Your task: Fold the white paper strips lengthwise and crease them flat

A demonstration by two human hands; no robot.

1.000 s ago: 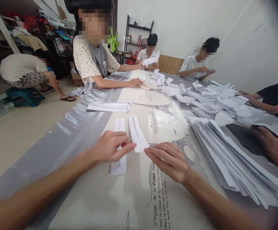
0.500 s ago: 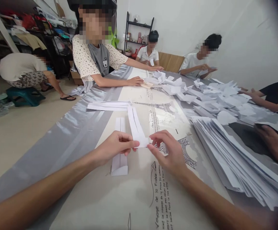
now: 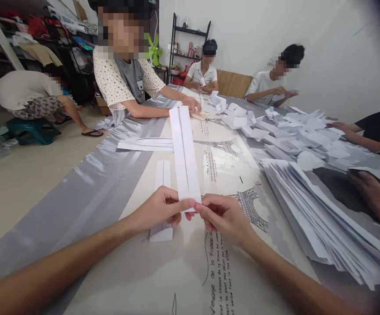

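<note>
Left hand (image 3: 163, 205): thumb flat on front, fingers curled behind, closed in a pinch on the near end of a long white folded paper strip (image 3: 185, 157) with a lengthwise seam. Right hand (image 3: 224, 216): thumb and fingers also closed, pinching the same end's right corner; thumb tips touching or nearly so. Strip is held up above the table, far end pointing away, seam facing the camera.

Below and partly behind the left hand, a second narrow white paper strip (image 3: 161, 234) lies on a cream-and-gray tablecloth (image 3: 127, 271) printed with black Eiffel Towers and script. Right side: fanned stack of long white paper sheets (image 3: 321, 218), another person's hand (image 3: 370, 188) just beyond its right edge, on or near a dark, flat item (image 3: 332, 186); contact unclear.

Farther: some white folded strips (image 3: 145, 145) lying crosswise, partly covered by the held strip in view. Past the stack, a loose heap of white folded papers (image 3: 294, 131). Person in dotted sleeves (image 3: 134, 83) at the table's left side. Back: black metal shelf (image 3: 191, 31) against the wall.
</note>
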